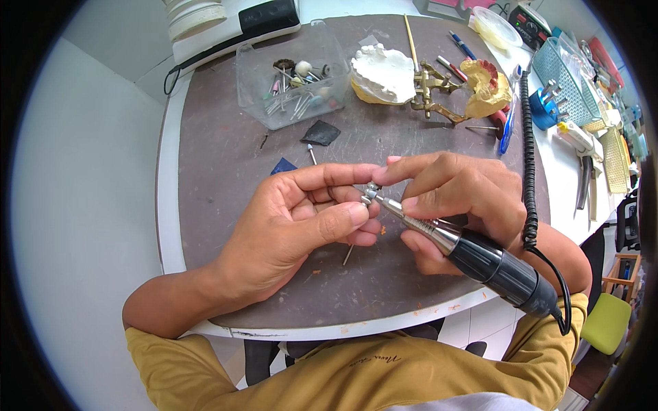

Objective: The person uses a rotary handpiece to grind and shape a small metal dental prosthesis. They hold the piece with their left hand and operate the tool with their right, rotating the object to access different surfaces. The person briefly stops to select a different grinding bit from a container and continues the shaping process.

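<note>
Between the thumb and fingers of my left hand is a small shiny metal dental piece, made of several rounded lumps. My right hand grips a rotary handpiece with a silver nose and black body, tilted so its tip meets the metal piece. My right index fingertip is by the piece's far end. A bur with a pale tip lies just beyond my left hand, partly hidden by it. Below my left fingers a thin metal shank shows. A dark blue square lies beside the left hand.
A clear plastic box of burs and polishing tips stands at the back. Right of it is a brass articulator with a white plaster cast and a yellow cast. A coiled black cord runs down to the handpiece.
</note>
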The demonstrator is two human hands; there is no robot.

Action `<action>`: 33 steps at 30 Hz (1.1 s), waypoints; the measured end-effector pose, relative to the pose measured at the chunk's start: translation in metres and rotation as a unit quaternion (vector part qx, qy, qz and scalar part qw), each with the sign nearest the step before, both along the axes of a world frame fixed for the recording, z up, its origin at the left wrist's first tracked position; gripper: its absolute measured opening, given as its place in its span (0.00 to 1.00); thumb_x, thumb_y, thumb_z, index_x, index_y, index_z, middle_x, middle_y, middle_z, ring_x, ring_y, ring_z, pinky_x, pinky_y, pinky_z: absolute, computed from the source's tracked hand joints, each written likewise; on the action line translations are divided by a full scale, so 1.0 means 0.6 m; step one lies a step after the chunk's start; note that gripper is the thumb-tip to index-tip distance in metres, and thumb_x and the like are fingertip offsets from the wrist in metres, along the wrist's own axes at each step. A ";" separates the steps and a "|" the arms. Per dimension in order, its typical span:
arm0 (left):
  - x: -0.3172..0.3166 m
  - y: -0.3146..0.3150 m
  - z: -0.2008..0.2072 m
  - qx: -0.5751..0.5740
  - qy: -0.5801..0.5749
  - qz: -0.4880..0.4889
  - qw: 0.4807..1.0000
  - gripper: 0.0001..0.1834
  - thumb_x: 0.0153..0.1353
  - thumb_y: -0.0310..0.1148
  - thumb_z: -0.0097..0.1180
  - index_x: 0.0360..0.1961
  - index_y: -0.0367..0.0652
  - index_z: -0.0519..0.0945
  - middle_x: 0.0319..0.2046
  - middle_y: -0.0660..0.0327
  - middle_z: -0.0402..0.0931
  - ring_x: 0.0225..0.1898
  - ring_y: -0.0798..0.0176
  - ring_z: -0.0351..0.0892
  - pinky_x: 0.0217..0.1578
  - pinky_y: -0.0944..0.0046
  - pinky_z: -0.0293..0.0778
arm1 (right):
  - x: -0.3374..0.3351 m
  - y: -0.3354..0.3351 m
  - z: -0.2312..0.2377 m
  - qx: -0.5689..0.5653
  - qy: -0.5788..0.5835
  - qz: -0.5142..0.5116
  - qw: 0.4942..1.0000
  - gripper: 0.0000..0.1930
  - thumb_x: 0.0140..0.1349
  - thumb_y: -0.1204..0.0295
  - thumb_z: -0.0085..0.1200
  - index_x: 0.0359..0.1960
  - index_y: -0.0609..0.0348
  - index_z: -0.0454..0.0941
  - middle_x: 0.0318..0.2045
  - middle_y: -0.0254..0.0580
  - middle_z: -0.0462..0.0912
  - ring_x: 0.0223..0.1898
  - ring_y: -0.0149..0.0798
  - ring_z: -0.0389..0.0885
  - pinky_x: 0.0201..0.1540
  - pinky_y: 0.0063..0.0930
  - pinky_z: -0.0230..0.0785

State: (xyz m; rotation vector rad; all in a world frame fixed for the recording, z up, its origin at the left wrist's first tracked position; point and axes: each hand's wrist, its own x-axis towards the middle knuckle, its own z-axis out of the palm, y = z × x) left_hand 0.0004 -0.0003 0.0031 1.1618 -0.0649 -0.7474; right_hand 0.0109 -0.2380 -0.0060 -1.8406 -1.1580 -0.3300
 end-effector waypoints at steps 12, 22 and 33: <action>0.000 -0.001 0.004 -0.004 -0.003 -0.002 1.000 0.28 0.64 0.29 0.59 0.63 0.31 0.69 0.42 0.60 0.77 0.42 0.68 0.82 0.48 0.66 0.81 | 0.001 -0.002 -0.001 0.005 -0.008 -0.009 1.000 0.15 0.51 0.81 0.66 0.39 0.61 0.73 0.32 0.47 0.81 0.46 0.58 0.86 0.51 0.51 0.80; 0.000 0.003 -0.003 -0.042 0.006 -0.002 0.999 0.24 0.66 0.28 0.59 0.61 0.31 0.72 0.42 0.58 0.78 0.42 0.67 0.82 0.49 0.67 0.81 | 0.001 0.000 0.000 0.000 -0.006 -0.002 1.000 0.15 0.52 0.80 0.66 0.40 0.60 0.73 0.31 0.47 0.81 0.46 0.58 0.86 0.52 0.52 0.79; -0.002 -0.002 0.005 -0.002 0.010 0.006 1.000 0.28 0.64 0.29 0.59 0.63 0.31 0.69 0.41 0.60 0.77 0.41 0.68 0.82 0.47 0.66 0.81 | 0.004 0.006 -0.003 0.036 -0.022 -0.014 0.999 0.14 0.47 0.82 0.66 0.35 0.63 0.76 0.30 0.45 0.82 0.40 0.52 0.88 0.45 0.42 0.82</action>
